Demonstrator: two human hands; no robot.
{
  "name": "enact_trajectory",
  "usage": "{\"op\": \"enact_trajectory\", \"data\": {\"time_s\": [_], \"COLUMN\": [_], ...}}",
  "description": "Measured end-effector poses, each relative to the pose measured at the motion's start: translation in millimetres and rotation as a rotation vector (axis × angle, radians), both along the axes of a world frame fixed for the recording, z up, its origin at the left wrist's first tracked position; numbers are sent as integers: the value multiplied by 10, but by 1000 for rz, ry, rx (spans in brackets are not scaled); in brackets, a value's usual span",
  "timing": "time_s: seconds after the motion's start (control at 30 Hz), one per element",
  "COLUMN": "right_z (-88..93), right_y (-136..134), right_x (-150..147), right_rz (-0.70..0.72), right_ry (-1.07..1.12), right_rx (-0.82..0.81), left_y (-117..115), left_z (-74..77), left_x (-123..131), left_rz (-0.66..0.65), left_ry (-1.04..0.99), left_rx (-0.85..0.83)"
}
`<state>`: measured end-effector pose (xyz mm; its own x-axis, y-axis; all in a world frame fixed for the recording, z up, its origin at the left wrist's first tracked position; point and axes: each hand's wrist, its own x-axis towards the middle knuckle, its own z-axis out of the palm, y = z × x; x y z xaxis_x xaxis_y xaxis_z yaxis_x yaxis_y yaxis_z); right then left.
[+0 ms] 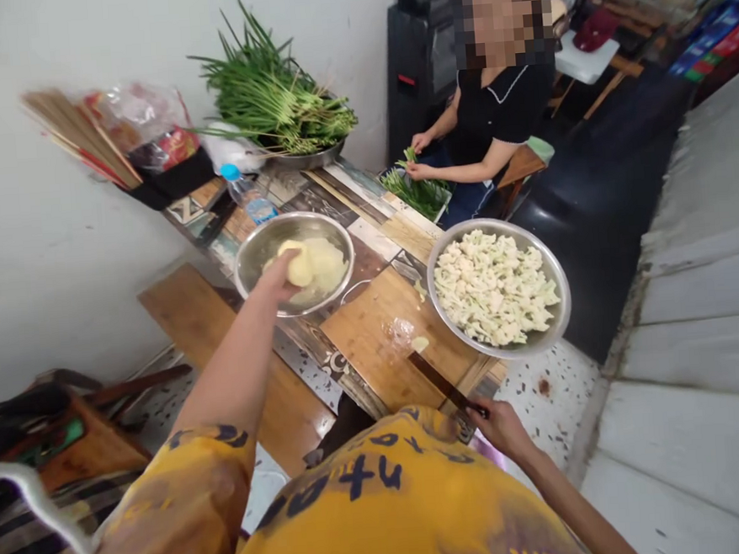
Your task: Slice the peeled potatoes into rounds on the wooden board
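Observation:
My left hand (279, 276) is closed around a pale, peeled potato (301, 266) inside a steel bowl (241, 279) at the table's left side. More pale yellow pieces (331, 267) lie in that bowl, partly hidden by the hand. Low on the right, my right hand (500, 426) grips the handle of a kitchen knife (438, 379). Its blade reaches over the near edge of a wooden cutting board (364, 332). A thin pale slice (420, 343) and a wet patch lie on the board near the blade tip.
Right of the board stands a wide steel bowl (565, 314) of cauliflower florets (494, 289). Behind are a water bottle (250, 197), a heap of green stalks (282, 106) and a black box (166, 177). Across the table a co-worker (498, 120) handles greens. A wooden bench (222, 346) runs along the left.

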<state>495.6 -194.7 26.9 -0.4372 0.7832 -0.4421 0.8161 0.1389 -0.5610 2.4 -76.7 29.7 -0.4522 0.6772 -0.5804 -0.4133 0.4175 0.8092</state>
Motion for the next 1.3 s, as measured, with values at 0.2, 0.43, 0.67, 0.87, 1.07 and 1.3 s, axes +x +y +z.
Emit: {"op": "enact_trajectory", "data": {"time_s": [0.2, 0.43, 0.67, 0.87, 1.07, 1.3], "right_z": [-119, -44, -39, 57, 187, 194], "right_y": [137, 230, 108, 46, 1, -19], "right_x": [-11, -234, -396, -511, -499, -540], "right_rz": [-24, 3, 9, 15, 82, 104], "right_ry": [-60, -218, -392, -458, -452, -377], "right_rx": [17, 119, 40, 27, 45, 28], "left_y": [-197, -194, -692, -1083, -1174, -1154], "left_z": [286, 24, -393, -536, -422, -431], "left_x": [386, 1149, 2086, 2215, 2015, 2044], "left_rz": [-176, -631, -956, -1037, -1402, -1410], "left_ry": [-147, 629, 1021, 1145, 1321, 1353], "left_rx": [141, -30, 52, 122, 457, 270]}}
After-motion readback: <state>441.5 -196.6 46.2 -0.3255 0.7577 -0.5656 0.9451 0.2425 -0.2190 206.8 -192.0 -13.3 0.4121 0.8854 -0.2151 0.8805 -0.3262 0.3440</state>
